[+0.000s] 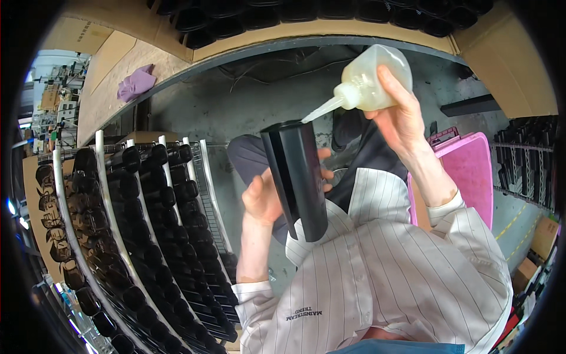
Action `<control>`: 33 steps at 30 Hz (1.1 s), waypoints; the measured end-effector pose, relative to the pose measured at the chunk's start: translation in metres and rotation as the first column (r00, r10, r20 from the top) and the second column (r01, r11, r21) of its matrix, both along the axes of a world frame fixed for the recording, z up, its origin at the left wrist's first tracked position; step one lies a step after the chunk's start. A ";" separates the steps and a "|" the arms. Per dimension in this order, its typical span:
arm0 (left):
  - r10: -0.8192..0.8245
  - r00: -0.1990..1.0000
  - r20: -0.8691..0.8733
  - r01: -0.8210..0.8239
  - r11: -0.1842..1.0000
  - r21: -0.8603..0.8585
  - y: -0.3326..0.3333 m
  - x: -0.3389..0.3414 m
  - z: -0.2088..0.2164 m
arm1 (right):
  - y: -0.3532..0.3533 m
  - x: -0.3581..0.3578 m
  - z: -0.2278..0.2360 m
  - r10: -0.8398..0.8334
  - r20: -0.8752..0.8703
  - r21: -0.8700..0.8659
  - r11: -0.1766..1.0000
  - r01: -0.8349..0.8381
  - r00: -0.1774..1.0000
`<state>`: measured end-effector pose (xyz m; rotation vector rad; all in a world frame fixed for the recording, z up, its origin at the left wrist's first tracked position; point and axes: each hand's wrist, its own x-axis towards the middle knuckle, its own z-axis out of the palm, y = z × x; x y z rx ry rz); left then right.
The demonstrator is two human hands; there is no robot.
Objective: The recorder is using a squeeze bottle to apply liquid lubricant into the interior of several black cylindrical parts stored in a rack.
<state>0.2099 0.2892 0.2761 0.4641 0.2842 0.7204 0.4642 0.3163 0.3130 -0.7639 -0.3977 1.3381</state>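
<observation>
At centre, left hand (pixel 263 199) loosely cups tube (pixel 298 180), right hand (pixel 404 115) clasps bottle (pixel 367 76).

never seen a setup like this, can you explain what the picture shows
There is no machine here, just two bare hands at work. The one picture comes from a wide fisheye camera worn on the head, looking down, so straight edges bend. The left hand holds a black tube-like part, and the right hand tips a translucent bottle so its nozzle points at the part's top. A purple cloth lies on the bench; a cardboard box of black pieces shows above. A rack of dark parts stands at left, a pink tub at right.
</observation>
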 end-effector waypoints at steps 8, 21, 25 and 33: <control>-0.140 0.970 0.200 0.177 0.968 -0.179 -0.033 0.028 0.011 | 0.006 -0.019 -0.021 0.140 -0.159 -0.012 0.990 -0.144 0.977; -0.041 0.383 0.923 0.521 0.834 -0.179 -0.058 0.071 0.022 | -0.002 -0.018 -0.058 0.334 -0.281 0.019 0.939 -0.343 0.900; -0.052 0.311 0.949 0.520 0.845 -0.124 -0.059 0.074 0.023 | -0.004 -0.014 -0.059 0.329 -0.251 0.034 0.943 -0.332 0.910; -0.072 0.327 0.942 0.509 0.853 -0.111 -0.052 0.069 0.029 | -0.004 0.003 -0.056 0.346 -0.120 0.068 0.938 -0.340 0.931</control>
